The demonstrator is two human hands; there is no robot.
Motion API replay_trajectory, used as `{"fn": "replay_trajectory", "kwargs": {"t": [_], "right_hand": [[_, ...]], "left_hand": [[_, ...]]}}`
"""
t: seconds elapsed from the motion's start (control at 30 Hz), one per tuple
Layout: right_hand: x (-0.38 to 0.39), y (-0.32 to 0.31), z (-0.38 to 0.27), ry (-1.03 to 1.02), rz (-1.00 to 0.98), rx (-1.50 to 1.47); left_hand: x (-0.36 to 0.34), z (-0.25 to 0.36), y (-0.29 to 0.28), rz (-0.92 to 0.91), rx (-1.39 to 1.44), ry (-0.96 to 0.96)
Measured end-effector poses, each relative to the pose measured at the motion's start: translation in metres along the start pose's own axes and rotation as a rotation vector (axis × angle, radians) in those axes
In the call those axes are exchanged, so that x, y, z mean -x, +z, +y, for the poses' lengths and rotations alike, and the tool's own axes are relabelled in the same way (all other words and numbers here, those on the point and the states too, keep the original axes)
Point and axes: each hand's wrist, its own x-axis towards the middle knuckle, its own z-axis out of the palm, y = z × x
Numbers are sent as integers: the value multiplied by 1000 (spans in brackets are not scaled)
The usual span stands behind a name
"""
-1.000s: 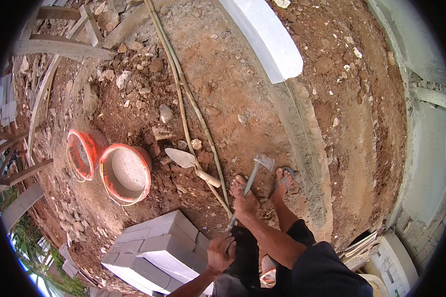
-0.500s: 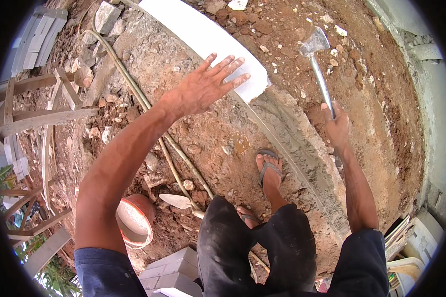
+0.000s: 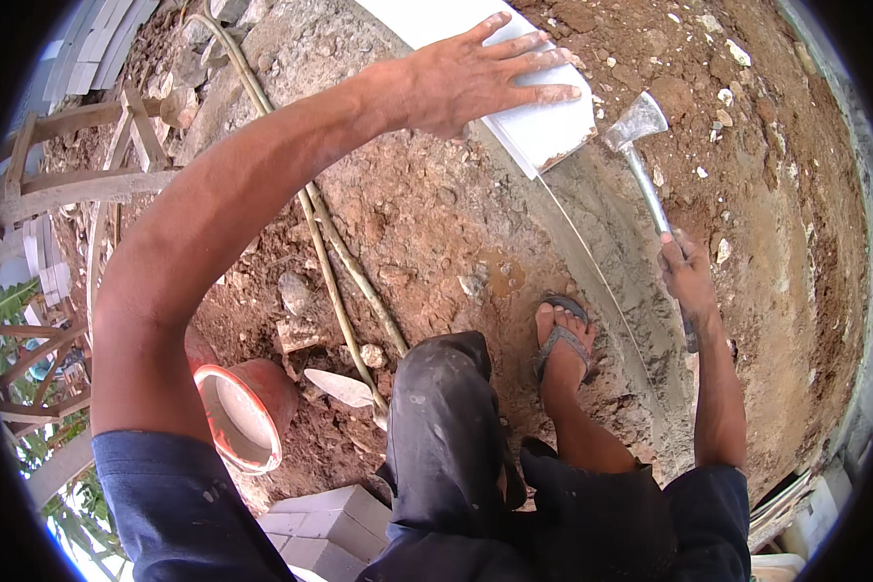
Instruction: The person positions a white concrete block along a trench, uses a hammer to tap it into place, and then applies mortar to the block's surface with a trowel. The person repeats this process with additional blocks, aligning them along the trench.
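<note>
My left hand is open, fingers spread over the near end of a long white block. It appears to rest on the block's top, though the contact is hard to make out. The block lies along a strip of wet grey mortar, and a thin taut string runs from its end towards me. My right hand is closed round the handle of a hatchet, right of the mortar. The hatchet's broad metal head points away from me, close to the block's end, apart from it.
An orange-rimmed bucket of pale mix stands at the left, beside a trowel. Long poles lie across the rubbly soil. Grey blocks are stacked near my knee; wooden framing stands far left. A wall edges the right.
My view has shifted and I am leaning closer. My left hand reaches further across the block's end. The hatchet in my right hand has come nearer to that end.
</note>
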Motion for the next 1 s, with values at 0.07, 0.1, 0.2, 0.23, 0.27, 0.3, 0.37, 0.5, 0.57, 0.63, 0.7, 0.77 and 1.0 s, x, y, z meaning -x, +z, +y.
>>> {"fn": "replay_trajectory", "kwargs": {"t": [0.07, 0.1, 0.2, 0.23, 0.27, 0.3, 0.37, 0.5, 0.57, 0.63, 0.7, 0.77, 1.0], "right_hand": [[8, -7, -15, 32, -35, -52], [13, -9, -17, 58, -51, -74], [4, -8, -9, 79, -67, -64], [3, -11, -8, 103, -60, -66], [1, -2, -14, 103, -97, -102], [-1, 8, -22, 77, -131, -111], [3, -4, -24, 85, -82, -79], [-11, 8, -32, 68, -113, -86], [-22, 8, -30, 38, -141, -71], [-28, 5, -27, 49, -158, -30], [-27, 8, -39, 75, -148, -55], [-29, 10, -43, 95, -154, -88], [-51, 14, -59, 99, -144, -190]], "left_hand": [[-3, -8, 0, 84, 48, 39], [-2, -13, -6, 114, 146, 115], [8, -11, -16, 172, 174, 128], [4, -7, -18, 193, 162, 144], [3, -8, -8, 215, 95, 146], [5, -10, 2, 236, 27, 142], [-17, 3, -14, 96, 66, 174], [-5, -8, -23, 212, 96, 292], [-9, -10, -23, 220, 76, 307], [-14, -9, -20, 191, 48, 296], [-23, -11, -27, 81, 110, 329], [-24, -11, -30, 44, 149, 344], [-16, -11, -37, 70, 103, 358]]}}
